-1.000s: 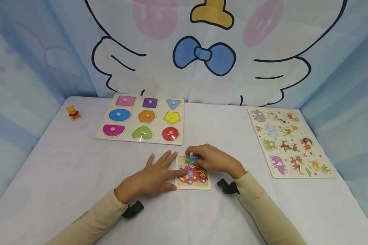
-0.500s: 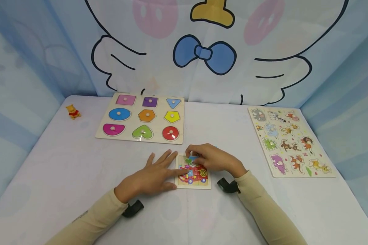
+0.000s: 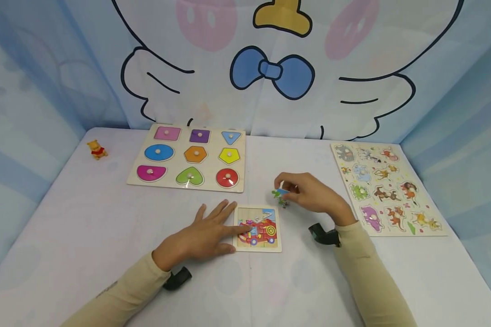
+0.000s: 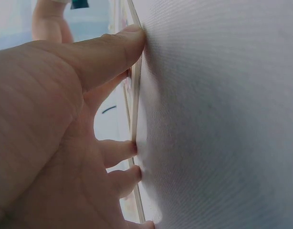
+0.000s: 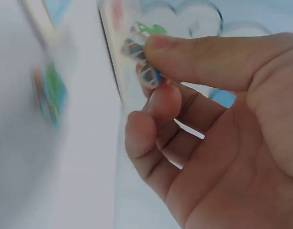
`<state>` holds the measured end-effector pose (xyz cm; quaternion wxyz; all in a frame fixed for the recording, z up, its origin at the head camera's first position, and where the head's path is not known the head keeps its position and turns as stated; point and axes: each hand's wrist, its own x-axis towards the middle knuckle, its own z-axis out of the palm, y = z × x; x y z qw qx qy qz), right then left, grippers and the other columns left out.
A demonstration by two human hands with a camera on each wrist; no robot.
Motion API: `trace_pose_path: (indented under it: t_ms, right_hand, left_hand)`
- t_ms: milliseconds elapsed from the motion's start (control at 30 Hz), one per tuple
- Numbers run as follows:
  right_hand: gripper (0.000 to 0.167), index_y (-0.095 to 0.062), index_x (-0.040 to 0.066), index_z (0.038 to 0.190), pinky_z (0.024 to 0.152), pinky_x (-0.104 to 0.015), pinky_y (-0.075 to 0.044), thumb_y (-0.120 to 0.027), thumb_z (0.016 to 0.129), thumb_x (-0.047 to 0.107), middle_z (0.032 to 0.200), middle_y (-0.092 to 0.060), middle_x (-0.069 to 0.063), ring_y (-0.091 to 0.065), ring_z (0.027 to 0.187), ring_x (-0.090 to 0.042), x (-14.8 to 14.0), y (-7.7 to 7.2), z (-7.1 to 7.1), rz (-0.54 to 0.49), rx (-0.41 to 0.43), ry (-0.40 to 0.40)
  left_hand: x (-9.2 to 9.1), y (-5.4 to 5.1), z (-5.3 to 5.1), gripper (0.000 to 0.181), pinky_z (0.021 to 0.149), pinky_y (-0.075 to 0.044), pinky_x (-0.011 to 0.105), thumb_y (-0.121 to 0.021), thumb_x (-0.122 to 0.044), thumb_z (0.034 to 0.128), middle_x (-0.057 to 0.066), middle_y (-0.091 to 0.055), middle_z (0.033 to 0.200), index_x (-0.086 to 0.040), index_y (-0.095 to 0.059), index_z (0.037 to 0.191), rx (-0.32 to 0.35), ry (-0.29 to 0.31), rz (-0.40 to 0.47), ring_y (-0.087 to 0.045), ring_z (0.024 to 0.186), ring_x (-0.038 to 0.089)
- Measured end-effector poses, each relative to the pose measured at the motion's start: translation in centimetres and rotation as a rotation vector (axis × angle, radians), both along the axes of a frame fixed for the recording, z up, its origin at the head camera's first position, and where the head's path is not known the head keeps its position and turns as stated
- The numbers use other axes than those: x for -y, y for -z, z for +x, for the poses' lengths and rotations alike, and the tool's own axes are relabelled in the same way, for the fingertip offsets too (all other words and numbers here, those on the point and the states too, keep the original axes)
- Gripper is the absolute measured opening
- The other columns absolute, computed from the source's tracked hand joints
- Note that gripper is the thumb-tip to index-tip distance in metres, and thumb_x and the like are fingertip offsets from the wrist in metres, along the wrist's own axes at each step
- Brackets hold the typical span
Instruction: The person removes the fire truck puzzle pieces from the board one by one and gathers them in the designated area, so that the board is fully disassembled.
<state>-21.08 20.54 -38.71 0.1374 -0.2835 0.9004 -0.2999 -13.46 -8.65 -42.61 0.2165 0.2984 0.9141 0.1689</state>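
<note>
A small wooden jigsaw board [image 3: 245,213] with a red vehicle picture lies mid-table; bare wood shows in its upper left part. My left hand [image 3: 200,238] rests with spread fingers, index on the picture and thumb at the board's edge, also seen in the left wrist view. Beyond the board's upper right corner my right hand [image 3: 311,190] pinches a jigsaw piece [image 5: 137,50] between thumb and fingers; green, blue and grey show on it. In the right wrist view another green and blue jigsaw piece [image 5: 53,93] lies blurred on the table.
At the back left lies a shape peg board [image 3: 173,156] with coloured knobbed shapes. An animal peg board [image 3: 353,211] lies on the right. A small yellow bear figure [image 3: 97,149] stands at the far left. A printed curtain [image 3: 212,95] hangs behind the table.
My right hand has lifted the piece off the board and moved it right and farther back, uncovering the upper part of the picture. My left hand has stayed in place.
</note>
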Motion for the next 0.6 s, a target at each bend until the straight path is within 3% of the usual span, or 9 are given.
trace_pose_path:
  t_ms: [100,233,400,600]
  right_hand:
    - [0.02,-0.066,0.013,0.105,0.073,-0.037,-0.047,-0.071,0.093,0.0,0.088,-0.064,-0.001,-0.055,0.081,-0.021,-2.3,-0.1,-0.8,0.026,-0.01,0.069]
    - [0.019,-0.068,0.013,0.101,0.074,-0.038,-0.045,-0.072,0.09,-0.002,0.088,-0.062,-0.003,-0.054,0.083,-0.023,-4.4,0.3,-1.5,0.099,0.066,0.111]
    - [0.019,-0.069,0.012,0.095,0.075,-0.037,-0.044,-0.072,0.088,-0.005,0.086,-0.058,-0.003,-0.052,0.085,-0.023,-5.0,1.1,-1.9,0.121,0.14,0.077]
    - [0.016,-0.067,0.011,0.09,0.073,-0.036,-0.042,-0.074,0.088,-0.003,0.08,-0.055,0.0,-0.051,0.082,-0.02,-4.6,1.9,-2.2,0.102,0.108,0.053]
  left_hand:
    - [0.0,-0.1,0.1,0.057,0.118,-0.002,0.071,-0.072,-0.036,0.0955,0.013,-0.015,0.17,-0.038,-0.053,0.149,0.005,-0.008,0.004,-0.003,0.157,0.035]
    - [0.0,-0.1,0.1,0.058,0.118,-0.001,0.071,-0.073,-0.035,0.0952,0.013,-0.015,0.17,-0.037,-0.053,0.149,0.012,-0.013,0.008,-0.003,0.157,0.035]
    - [0.0,0.0,0.1,0.058,0.118,-0.001,0.071,-0.072,-0.036,0.0955,0.013,-0.015,0.17,-0.037,-0.053,0.15,0.007,-0.009,0.008,-0.003,0.157,0.035]
    - [0.0,0.1,0.1,0.057,0.118,-0.002,0.071,-0.071,-0.037,0.0961,0.012,-0.015,0.17,-0.038,-0.052,0.15,-0.004,-0.005,0.008,-0.003,0.157,0.034]
